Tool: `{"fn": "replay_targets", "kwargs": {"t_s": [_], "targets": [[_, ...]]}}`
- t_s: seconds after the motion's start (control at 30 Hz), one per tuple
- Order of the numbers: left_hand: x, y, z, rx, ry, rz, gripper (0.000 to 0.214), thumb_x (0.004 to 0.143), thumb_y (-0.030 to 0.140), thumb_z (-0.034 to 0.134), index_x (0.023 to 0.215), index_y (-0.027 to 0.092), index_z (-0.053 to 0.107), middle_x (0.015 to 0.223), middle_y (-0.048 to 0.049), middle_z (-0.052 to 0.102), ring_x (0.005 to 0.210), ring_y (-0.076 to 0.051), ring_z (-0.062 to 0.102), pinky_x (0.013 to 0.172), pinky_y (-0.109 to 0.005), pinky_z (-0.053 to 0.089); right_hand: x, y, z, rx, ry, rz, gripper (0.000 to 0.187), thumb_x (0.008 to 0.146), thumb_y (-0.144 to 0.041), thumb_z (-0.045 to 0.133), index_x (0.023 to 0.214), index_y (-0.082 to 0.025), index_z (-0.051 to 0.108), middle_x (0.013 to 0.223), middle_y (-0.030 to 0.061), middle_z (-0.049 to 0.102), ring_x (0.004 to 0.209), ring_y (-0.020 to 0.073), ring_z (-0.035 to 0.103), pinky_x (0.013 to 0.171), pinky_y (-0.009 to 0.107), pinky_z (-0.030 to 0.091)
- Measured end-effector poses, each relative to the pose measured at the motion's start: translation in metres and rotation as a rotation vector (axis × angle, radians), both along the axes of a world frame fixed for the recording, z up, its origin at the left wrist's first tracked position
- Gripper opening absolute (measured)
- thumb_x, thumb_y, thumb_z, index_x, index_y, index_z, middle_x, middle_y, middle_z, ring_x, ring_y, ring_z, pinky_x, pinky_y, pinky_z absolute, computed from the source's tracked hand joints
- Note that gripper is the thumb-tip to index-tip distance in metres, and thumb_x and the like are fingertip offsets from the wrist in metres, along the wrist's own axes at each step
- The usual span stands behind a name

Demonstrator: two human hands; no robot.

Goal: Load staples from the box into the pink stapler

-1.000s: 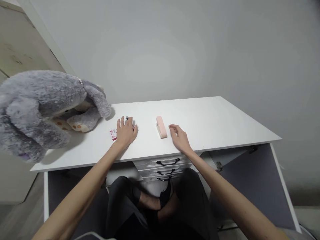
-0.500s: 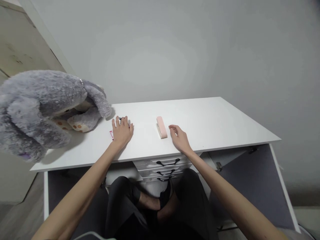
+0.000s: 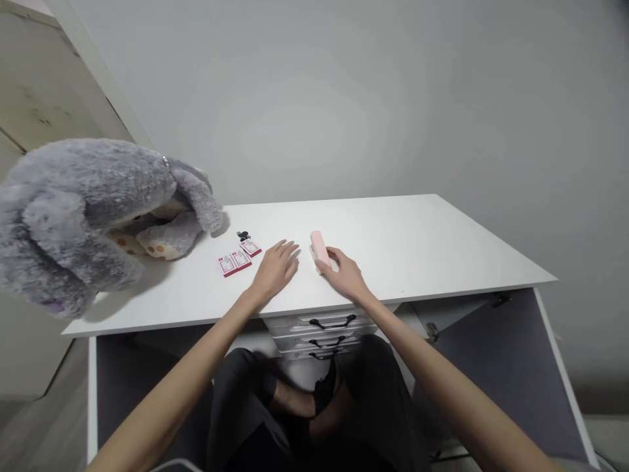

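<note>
A pink stapler [image 3: 320, 247] lies on the white tabletop, its long side pointing away from me. My right hand [image 3: 344, 272] has closed round its near right end, thumb in front and fingers along the right side. To the left of the stapler, apart from it, my left hand [image 3: 276, 267] is held over the tabletop with fingers stretched out and nothing in it. Three small red-and-white boxes [image 3: 239, 259] lie left of that hand. Just behind them is a small black object [image 3: 243, 235], too small to make out.
A large grey plush toy [image 3: 93, 190] slumps over the left end of the white cabinet top [image 3: 417, 249]. Below the front edge are drawers with black handles [image 3: 333, 322]. Cabinet doors stand open at left and right [image 3: 511, 367]. A grey wall rises behind.
My left hand has moved right, off the small boxes and black object, uncovering them. My right hand has moved left and taken hold of the stapler.
</note>
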State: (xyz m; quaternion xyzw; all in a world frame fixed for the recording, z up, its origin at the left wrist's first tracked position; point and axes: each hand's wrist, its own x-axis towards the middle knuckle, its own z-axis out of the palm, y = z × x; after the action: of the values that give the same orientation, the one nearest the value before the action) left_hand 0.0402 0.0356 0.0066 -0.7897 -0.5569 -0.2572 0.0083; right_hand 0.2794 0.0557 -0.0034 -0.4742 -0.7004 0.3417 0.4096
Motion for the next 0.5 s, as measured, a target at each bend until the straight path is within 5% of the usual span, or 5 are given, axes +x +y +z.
{"fn": "replay_targets", "kwargs": {"t_s": [0.27,0.5], "targets": [[0.012,0.003,-0.003,-0.124,-0.477,0.036,0.048,0.1,0.039,0.062,0.142,0.017,0.066,0.142,-0.016,0.072,0.13,-0.032,0.069,0.115,-0.049,0.052,-0.031,0.01,0.001,-0.005,-0.097,0.016,0.036,0.086,-0.03,0.064,0.121,-0.031,0.073,0.116,0.0038,0.081,0.104,0.0318,0.074,0.094,0.047,0.057],[0.008,0.002,-0.001,-0.214,-0.558,-0.054,0.036,0.095,0.046,0.069,0.117,0.02,0.081,0.124,-0.012,0.081,0.118,-0.032,0.072,0.108,-0.047,0.054,-0.031,0.009,-0.003,0.114,-0.024,0.01,0.035,0.085,-0.035,0.068,0.118,-0.023,0.072,0.122,0.01,0.076,0.116,0.0313,0.069,0.104,0.048,0.054]]}}
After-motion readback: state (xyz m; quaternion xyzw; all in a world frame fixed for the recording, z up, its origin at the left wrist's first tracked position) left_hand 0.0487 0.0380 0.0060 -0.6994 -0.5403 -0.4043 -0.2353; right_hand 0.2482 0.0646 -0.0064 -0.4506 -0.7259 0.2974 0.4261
